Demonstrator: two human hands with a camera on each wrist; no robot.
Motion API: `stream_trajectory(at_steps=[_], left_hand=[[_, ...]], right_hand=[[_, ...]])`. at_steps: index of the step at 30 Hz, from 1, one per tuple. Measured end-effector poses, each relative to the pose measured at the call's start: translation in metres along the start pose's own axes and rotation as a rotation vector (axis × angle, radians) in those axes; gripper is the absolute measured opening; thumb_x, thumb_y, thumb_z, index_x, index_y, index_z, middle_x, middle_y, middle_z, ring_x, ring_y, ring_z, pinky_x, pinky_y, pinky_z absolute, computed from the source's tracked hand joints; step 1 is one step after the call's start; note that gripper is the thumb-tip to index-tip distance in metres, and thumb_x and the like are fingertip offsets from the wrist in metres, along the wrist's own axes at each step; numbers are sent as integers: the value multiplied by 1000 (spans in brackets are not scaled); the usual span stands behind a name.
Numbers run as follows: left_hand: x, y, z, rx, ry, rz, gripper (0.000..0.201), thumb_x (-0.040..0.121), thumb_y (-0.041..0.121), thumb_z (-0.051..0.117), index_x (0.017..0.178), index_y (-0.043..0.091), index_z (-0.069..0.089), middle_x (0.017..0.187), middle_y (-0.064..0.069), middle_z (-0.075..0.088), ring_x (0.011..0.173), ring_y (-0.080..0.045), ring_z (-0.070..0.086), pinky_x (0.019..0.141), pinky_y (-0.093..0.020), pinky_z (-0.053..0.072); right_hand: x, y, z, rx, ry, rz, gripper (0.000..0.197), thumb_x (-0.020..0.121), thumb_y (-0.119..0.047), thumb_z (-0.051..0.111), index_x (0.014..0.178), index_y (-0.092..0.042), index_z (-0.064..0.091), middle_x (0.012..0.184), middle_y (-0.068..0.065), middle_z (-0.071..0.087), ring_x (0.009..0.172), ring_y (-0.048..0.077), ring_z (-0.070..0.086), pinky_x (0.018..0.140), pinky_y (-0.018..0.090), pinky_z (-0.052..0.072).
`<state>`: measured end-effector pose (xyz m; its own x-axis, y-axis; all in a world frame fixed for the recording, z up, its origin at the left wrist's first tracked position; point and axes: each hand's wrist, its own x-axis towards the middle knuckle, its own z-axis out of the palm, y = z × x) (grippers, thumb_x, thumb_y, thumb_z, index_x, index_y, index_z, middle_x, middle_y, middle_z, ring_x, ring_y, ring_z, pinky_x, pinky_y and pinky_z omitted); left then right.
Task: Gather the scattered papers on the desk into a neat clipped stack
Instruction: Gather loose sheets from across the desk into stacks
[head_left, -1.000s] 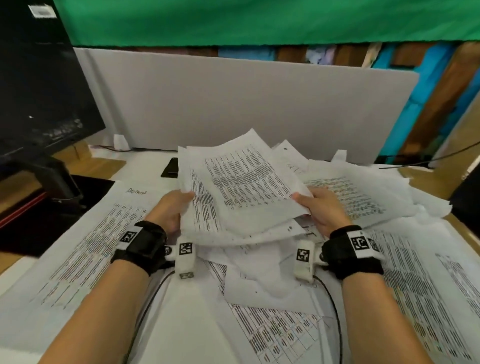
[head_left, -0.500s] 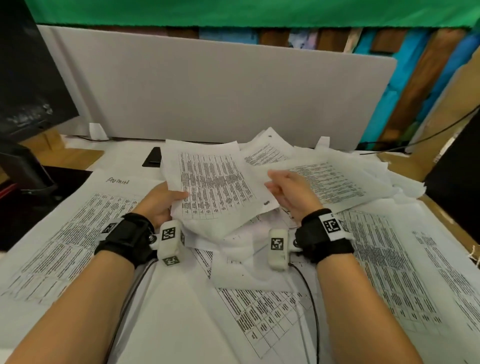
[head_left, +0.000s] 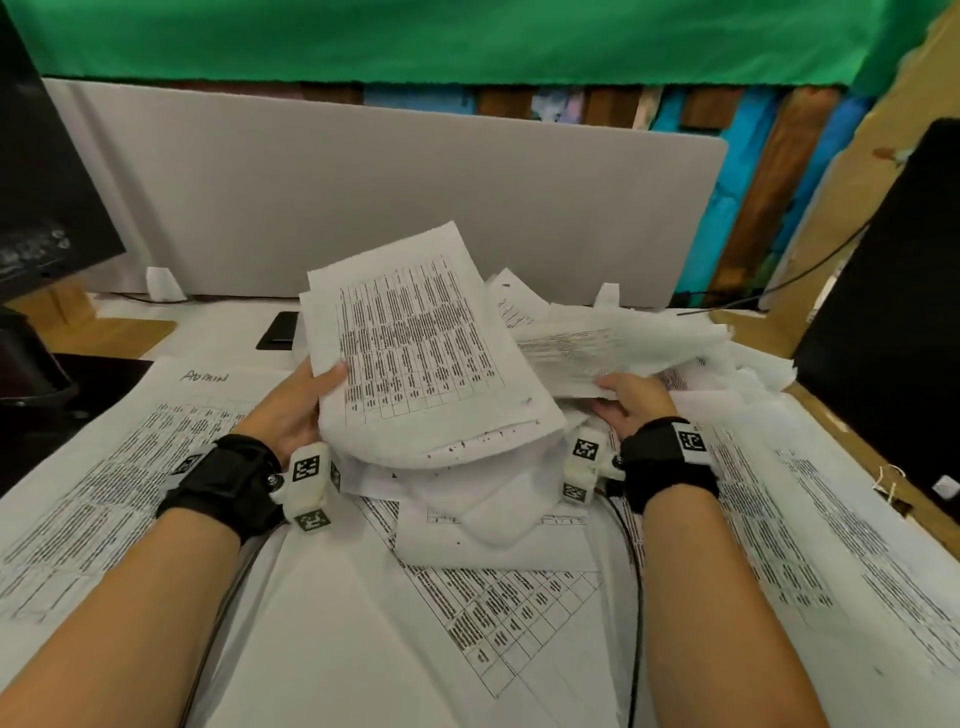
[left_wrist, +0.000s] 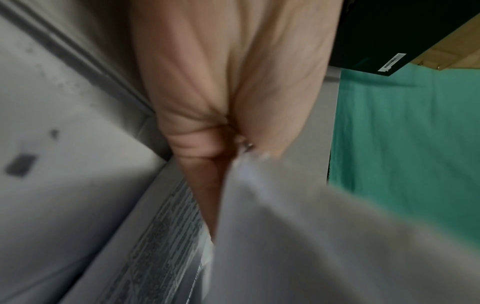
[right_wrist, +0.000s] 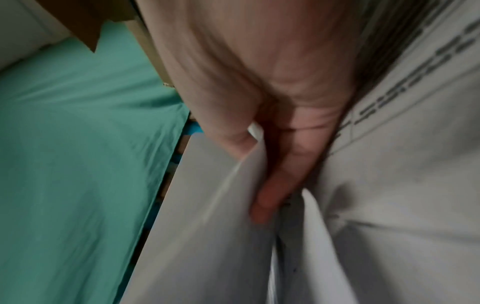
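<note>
While both hands (head_left: 298, 402) grip — papers (head_left: 415, 343) tilt.

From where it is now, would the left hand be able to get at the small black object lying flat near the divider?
Probably not yet. The left hand grips the lifted bundle of papers, so it is occupied. The black object lies just beyond it, uncovered, so the path looks open once the bundle is set down.

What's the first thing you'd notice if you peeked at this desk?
A messy heap of printed papers piled in the middle of the desk, with the left hand gripping a tilted bundle and the right hand gripping the sheets beside it. Big printed sheets cover the desk all around. A bright green cloth hangs across the top, above a grey divider.
</note>
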<state>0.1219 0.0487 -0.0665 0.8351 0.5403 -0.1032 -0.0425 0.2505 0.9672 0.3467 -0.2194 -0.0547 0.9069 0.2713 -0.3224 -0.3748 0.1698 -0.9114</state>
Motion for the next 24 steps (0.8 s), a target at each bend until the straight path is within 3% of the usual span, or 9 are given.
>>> stream_trajectory(at_steps=[3,5,8,11,15,17,19,22,24], left_hand=[[-1,-3,2,167,-63,-14,49,95,-7,43,139,14,39,119,-1,64,86,-1,71,64,-17,57],[-3,-3,3,195,-98,-55,50,94,-11,41,138,13,39,115,-2,63,80,-2,72,59,-20,57],[-1,-4,2,182,-123,-101,50,95,-10,38,140,11,38,123,-13,61,81,-12,74,59,-28,60],[-2,-1,3,127,-62,-113,37,102,3,33,137,11,40,116,-14,63,75,-14,74,52,-28,58],[-5,-1,4,67,-9,-129,34,104,12,29,136,14,42,113,-10,64,74,-14,74,53,-28,58],[-6,-1,5,72,-8,-146,34,105,15,29,136,14,42,109,-4,65,74,-12,74,54,-27,58],[-9,-1,8,88,-27,-146,34,105,16,28,136,14,41,106,-1,64,71,-7,73,51,-24,57],[-14,1,12,55,-32,-120,35,104,19,32,139,19,40,99,2,66,67,-3,72,50,-19,55],[-17,1,15,16,-43,-114,33,102,26,41,132,17,50,89,1,74,68,-8,73,51,-20,55]], right_hand=[[4,-9,-2,57,96,-204,33,93,1,52,125,-7,53,126,20,61,108,35,64,87,42,56],[4,-16,-5,142,158,-293,21,95,-7,55,113,-17,56,118,11,66,105,28,65,94,48,54],[-1,-19,-8,240,133,-287,35,97,-14,57,130,-4,52,117,12,67,92,20,69,71,34,61],[-10,-15,0,96,-41,-231,25,98,-12,56,121,-1,59,86,5,73,58,8,71,46,18,52],[-22,-9,17,-181,-282,-134,24,96,-16,60,116,-4,61,79,3,74,57,8,72,45,18,52],[-21,-2,27,-283,-346,-103,27,96,-15,59,120,-2,61,91,8,73,65,11,74,51,21,56],[-19,8,36,-323,-358,-61,33,98,-10,55,128,2,57,104,14,72,81,21,74,66,32,61],[-22,17,52,-412,-385,-84,33,101,-7,46,130,6,53,106,15,68,93,28,67,89,43,56],[-26,24,63,-460,-431,-79,31,103,-8,43,129,5,54,113,16,66,104,31,64,100,48,49]])
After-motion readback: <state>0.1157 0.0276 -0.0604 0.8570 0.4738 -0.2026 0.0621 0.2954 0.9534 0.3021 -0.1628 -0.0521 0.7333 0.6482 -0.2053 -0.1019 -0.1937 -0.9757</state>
